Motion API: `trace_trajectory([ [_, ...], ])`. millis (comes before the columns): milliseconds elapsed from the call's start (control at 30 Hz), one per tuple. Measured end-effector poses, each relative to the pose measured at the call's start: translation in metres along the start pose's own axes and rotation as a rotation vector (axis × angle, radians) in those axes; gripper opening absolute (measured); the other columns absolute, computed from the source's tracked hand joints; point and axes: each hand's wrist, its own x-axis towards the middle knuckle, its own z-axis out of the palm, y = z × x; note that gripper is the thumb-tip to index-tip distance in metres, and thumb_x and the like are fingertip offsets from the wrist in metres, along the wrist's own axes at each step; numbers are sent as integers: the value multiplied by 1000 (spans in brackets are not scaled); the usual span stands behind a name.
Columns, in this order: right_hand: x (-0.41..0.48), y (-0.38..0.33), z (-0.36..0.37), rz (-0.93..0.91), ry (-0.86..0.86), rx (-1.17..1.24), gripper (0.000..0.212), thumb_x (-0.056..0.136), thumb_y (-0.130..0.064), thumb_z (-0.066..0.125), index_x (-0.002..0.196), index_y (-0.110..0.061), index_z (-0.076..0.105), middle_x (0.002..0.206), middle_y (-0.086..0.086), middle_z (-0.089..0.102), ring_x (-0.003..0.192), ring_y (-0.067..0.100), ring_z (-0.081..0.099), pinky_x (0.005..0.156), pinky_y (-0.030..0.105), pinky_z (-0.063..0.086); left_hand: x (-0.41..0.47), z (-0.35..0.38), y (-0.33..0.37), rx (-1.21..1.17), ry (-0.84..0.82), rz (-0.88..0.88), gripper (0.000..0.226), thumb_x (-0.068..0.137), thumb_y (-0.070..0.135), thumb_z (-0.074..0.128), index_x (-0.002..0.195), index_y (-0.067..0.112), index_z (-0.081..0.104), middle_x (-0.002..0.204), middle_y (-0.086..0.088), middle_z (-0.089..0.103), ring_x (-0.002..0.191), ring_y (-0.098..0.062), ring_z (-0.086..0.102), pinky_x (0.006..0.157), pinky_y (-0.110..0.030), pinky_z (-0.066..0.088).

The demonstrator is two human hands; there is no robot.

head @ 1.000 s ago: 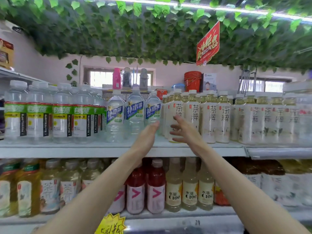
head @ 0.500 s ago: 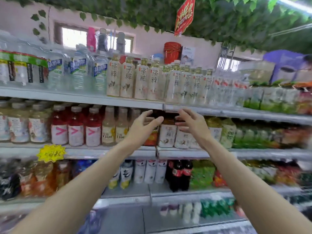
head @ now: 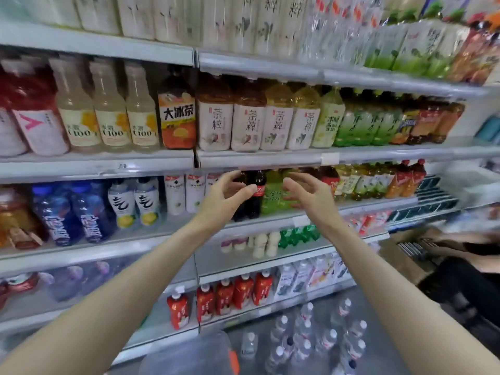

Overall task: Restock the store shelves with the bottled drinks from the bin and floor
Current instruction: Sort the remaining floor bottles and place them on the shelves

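Both my hands are raised in front of the store shelves (head: 97, 166), empty, fingers apart. My left hand (head: 224, 196) hovers in front of the dark cola bottles (head: 255, 196) on the third shelf; whether it touches them I cannot tell. My right hand (head: 308, 194) is beside it, in front of green bottles (head: 273, 197). Several clear water bottles (head: 305, 339) with white caps stand on the floor at the bottom. A translucent bin (head: 194, 355) with an orange part shows at the bottom edge.
White-labelled tea bottles (head: 246, 125) fill the shelf above my hands. Red pouches (head: 224, 299) line a low shelf. At the right a cardboard box (head: 405, 253) sits on the floor, and part of another person (head: 468, 269) in dark clothes is there.
My view has dropped from the top shelves toward the lower shelves and floor. Both hands came down with it, still empty and apart. The floor bottles and bin have come into sight.
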Motion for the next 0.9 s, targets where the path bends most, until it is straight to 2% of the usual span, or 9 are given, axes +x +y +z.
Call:
trace_trajectory([
  [133, -2, 79, 7, 179, -8, -22, 30, 91, -28, 64, 118, -16, 60, 99, 3, 71, 82, 16, 70, 66, 20, 54, 8, 28, -77, -47, -55, -134, 49, 91, 22, 61, 136, 14, 44, 118, -5, 59, 97, -7, 57, 69, -3, 45],
  [233, -10, 145, 14, 300, -4, -32, 22, 92, -25, 64, 112, -18, 61, 97, 5, 70, 79, 17, 69, 74, 28, 55, 9, 45, -142, -58, -76, -234, 43, 90, 15, 62, 130, 13, 48, 112, -6, 59, 101, -14, 57, 74, -4, 44],
  [333, -27, 215, 21, 430, 5, -23, 10, 89, -23, 67, 96, -27, 63, 94, 7, 69, 78, 20, 67, 77, 33, 54, 0, 65, -209, -65, -102, -363, 43, 89, 15, 63, 129, 12, 48, 100, 3, 61, 89, -6, 58, 72, -4, 43],
  [400, -40, 264, 25, 515, -15, -42, 9, 89, -22, 67, 93, -29, 62, 88, 5, 67, 75, 19, 64, 73, 31, 51, -11, 82, -255, -69, -113, -462, 43, 88, 14, 64, 128, 7, 49, 97, 1, 61, 84, -8, 58, 66, -4, 43],
  [533, -71, 367, 24, 682, -64, -54, 15, 92, -13, 63, 107, -14, 61, 89, 7, 66, 72, 17, 61, 63, 17, 49, -45, 125, -347, -36, -167, -616, 43, 87, 11, 64, 127, 5, 51, 103, -7, 59, 83, -6, 56, 66, -3, 43],
  [600, -86, 418, 22, 734, -107, -85, 12, 92, -12, 62, 103, -16, 62, 87, 6, 67, 68, 10, 62, 62, 15, 47, -64, 150, -393, -40, -178, -702, 41, 87, 10, 65, 126, 4, 52, 104, -9, 60, 81, -8, 58, 61, -3, 42],
  [700, -108, 488, 23, 799, -166, -127, 8, 91, -16, 64, 91, -24, 62, 84, -1, 67, 70, 7, 62, 67, 18, 47, -92, 182, -454, -21, -129, -825, 44, 84, 19, 71, 123, 11, 54, 107, -11, 63, 85, -16, 60, 59, -6, 44],
  [800, -136, 559, 22, 866, -234, -165, 9, 90, -13, 66, 94, -19, 61, 79, -3, 65, 66, 2, 60, 65, 17, 45, -121, 213, -512, -30, -81, -935, 46, 77, 29, 75, 117, 19, 54, 104, -8, 62, 80, -13, 58, 57, -5, 42],
  [900, -171, 625, 27, 964, -296, -219, 15, 88, -16, 68, 101, -10, 64, 87, 11, 69, 71, 17, 61, 63, 19, 47, -157, 239, -568, 3, -53, -1018, 32, 87, 18, 66, 117, 19, 54, 105, -9, 63, 82, -10, 58, 59, 0, 40],
])
